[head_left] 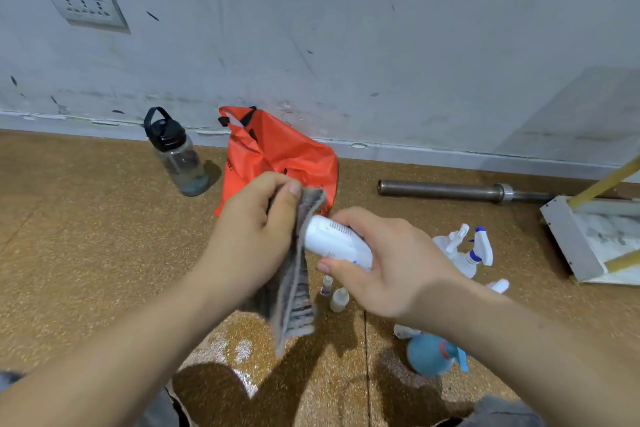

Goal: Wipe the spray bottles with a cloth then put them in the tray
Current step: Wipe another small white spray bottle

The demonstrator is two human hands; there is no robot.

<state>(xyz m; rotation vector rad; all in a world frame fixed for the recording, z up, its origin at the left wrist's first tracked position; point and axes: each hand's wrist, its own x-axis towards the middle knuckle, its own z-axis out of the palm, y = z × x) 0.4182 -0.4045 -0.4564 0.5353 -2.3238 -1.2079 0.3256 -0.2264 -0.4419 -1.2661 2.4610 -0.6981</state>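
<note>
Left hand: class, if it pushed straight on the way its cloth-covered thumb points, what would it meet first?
The left hand points right; its cloth already seems to touch the white bottle's base, held by the right hand.

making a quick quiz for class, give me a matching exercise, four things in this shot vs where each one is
Things:
1. white bottle
2. cloth
3. water bottle
4. metal bar

Places:
A. on the floor by the wall, left of the orange bag
B. in the left hand
C. in the right hand
D. lying on the floor along the wall, at right

Pairs: 1-C, 2-B, 3-A, 4-D
</note>
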